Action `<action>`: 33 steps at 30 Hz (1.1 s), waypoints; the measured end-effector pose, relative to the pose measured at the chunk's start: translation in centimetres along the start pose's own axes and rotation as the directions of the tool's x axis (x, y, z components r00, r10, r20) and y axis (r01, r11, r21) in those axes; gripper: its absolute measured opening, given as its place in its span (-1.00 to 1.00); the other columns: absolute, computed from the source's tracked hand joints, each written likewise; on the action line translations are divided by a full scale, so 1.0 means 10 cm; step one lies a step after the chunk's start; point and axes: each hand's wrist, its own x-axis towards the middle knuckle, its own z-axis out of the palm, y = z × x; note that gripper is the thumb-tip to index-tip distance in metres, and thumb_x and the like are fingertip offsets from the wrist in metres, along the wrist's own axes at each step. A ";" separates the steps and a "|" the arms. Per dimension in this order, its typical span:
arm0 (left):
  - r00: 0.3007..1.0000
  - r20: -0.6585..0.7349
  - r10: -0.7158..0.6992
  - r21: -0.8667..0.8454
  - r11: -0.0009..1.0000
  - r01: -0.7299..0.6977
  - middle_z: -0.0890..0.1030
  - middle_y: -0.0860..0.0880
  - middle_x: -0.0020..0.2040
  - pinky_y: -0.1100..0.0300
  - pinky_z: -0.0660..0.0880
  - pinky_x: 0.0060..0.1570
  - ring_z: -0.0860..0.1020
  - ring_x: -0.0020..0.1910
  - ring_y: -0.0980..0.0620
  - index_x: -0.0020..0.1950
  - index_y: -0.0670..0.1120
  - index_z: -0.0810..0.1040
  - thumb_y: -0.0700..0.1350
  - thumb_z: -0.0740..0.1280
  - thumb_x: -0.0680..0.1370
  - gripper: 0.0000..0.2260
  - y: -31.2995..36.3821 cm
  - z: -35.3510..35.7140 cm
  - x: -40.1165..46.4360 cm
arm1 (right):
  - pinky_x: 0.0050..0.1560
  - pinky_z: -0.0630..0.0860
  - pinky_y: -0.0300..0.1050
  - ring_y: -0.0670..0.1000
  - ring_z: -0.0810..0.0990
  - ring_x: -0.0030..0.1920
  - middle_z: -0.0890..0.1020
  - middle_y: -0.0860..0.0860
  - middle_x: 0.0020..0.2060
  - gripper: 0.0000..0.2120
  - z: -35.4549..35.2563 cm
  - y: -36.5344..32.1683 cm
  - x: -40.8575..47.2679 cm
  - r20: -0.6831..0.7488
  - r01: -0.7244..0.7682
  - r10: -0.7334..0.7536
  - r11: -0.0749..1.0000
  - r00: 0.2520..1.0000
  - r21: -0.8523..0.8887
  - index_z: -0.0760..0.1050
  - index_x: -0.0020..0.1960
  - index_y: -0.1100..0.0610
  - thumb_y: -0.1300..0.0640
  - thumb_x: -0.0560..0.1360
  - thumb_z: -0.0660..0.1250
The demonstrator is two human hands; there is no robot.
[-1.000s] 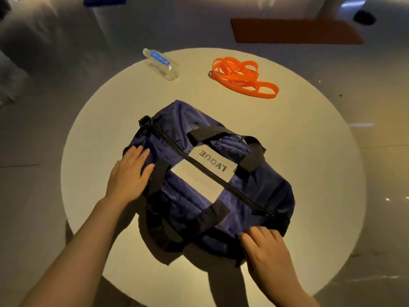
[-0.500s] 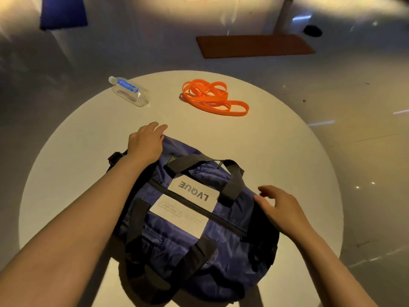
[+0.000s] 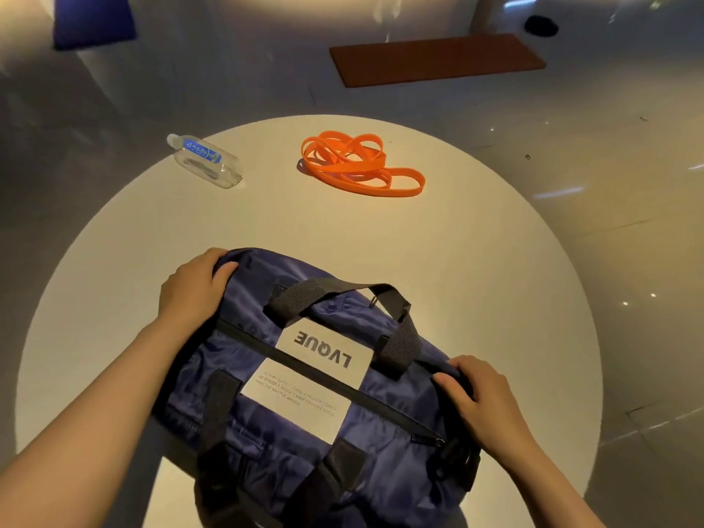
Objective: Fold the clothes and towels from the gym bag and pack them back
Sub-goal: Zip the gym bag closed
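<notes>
A navy gym bag (image 3: 266,424) with black straps and a white "LVQUE" patch lies on the round white table (image 3: 476,261), near its front edge. Its black zipper runs diagonally across the top and looks closed. My left hand (image 3: 194,289) grips the bag's far left end, fingers curled over the fabric. My right hand (image 3: 480,394) grips the right end near the zipper pull. No clothes or towels are visible; the bag's inside is hidden.
A clear plastic water bottle (image 3: 207,161) lies on its side at the table's far left. An orange resistance band (image 3: 356,163) is coiled at the far middle. On the floor beyond lie a brown mat (image 3: 438,59) and a blue mat (image 3: 91,20).
Both hands moved from the bag's near side out to its two ends and closed on the fabric. The bag sits nearer to me in view.
</notes>
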 end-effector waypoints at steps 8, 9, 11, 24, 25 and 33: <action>0.991 -0.136 -0.005 0.135 0.991 0.023 0.61 -0.24 0.01 0.08 0.29 -0.20 0.54 -0.03 -0.30 0.24 -0.06 0.50 0.02 0.07 0.67 -0.70 0.85 0.03 0.16 | -0.26 0.39 -0.17 -0.06 0.51 -0.23 0.57 -0.06 -0.28 -0.84 -0.30 0.15 0.02 0.031 -0.095 0.090 0.950 0.995 0.298 0.51 -0.22 0.02 0.03 0.53 0.32; 0.990 -0.134 0.038 0.160 0.987 -0.016 0.62 -0.23 0.02 0.07 0.30 -0.19 0.54 -0.03 -0.30 0.24 -0.06 0.50 0.03 0.07 0.67 -0.70 1.02 0.06 0.23 | -0.26 0.37 -0.18 -0.07 0.51 -0.24 0.57 -0.08 -0.29 -0.84 -0.35 0.23 0.00 0.040 -0.114 0.106 0.939 0.994 0.326 0.51 -0.24 -0.01 0.02 0.52 0.33; 0.986 -0.114 0.124 0.191 0.976 -0.101 0.62 -0.22 0.04 0.04 0.33 -0.16 0.54 0.00 -0.30 0.25 -0.05 0.48 0.04 0.06 0.67 -0.69 1.43 0.17 0.41 | -0.22 0.38 -0.19 -0.07 0.52 -0.26 0.58 -0.09 -0.30 -0.84 -0.49 0.42 -0.02 0.051 -0.152 0.143 0.915 0.988 0.375 0.51 -0.25 0.00 0.02 0.50 0.35; 0.876 0.039 0.482 -0.035 0.876 -0.480 0.58 -0.11 0.15 -0.07 0.48 0.02 0.53 0.08 -0.17 0.23 -0.09 0.51 -0.01 0.18 0.64 -0.75 3.83 0.97 0.73 | -0.16 0.47 0.00 0.10 0.55 -0.15 0.56 0.07 -0.23 -0.77 -1.46 1.54 0.39 -0.069 -0.309 0.390 0.813 0.918 0.493 0.44 -0.17 0.16 0.02 0.49 0.38; 0.859 0.045 0.510 -0.109 0.857 -0.504 0.57 -0.10 0.18 -0.10 0.46 0.08 0.52 0.13 -0.15 0.24 -0.09 0.52 0.03 0.18 0.64 -0.71 3.79 1.05 0.49 | -0.08 0.50 0.01 0.06 0.55 -0.09 0.56 0.03 -0.14 -0.78 -1.46 1.59 0.39 -0.054 -0.324 0.405 0.799 0.913 0.506 0.43 -0.09 0.13 0.01 0.46 0.41; 0.820 0.302 0.487 0.065 0.847 -0.527 0.35 0.12 0.46 -0.20 0.10 0.40 0.13 0.50 -0.08 0.46 0.20 0.28 0.44 -0.03 0.52 -0.41 3.05 1.76 -1.72 | 0.23 0.47 0.18 0.03 0.55 0.15 0.54 -0.16 0.11 -0.40 -1.15 1.67 0.29 0.047 -0.406 0.485 0.670 0.873 0.621 0.27 0.18 -0.33 -0.33 0.20 0.40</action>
